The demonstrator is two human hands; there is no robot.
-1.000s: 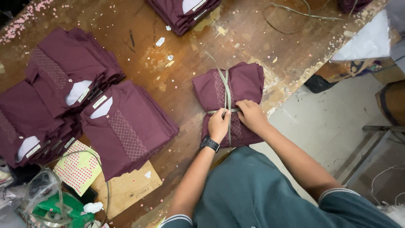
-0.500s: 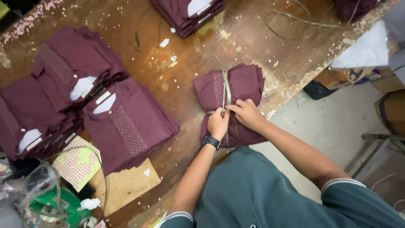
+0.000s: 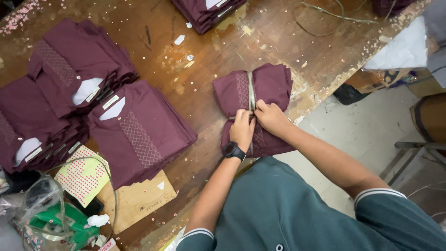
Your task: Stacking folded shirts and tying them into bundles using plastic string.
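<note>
Teal shirt [image 3: 278, 209], striped sleeve cuffs (white, perhaps); black wristwatch [image 3: 233, 150].

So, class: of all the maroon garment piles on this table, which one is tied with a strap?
The bundle at the table's edge, under both hands: a pale strap runs across it. The other stacks lie loose, unbound.

Even indoor light, soft shadows, sharp focus.

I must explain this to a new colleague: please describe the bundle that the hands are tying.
On the wooden table, look near its right edge. The maroon bundle lies under the left hand and right hand; unlike other stacks, a pale strap crosses it.
</note>
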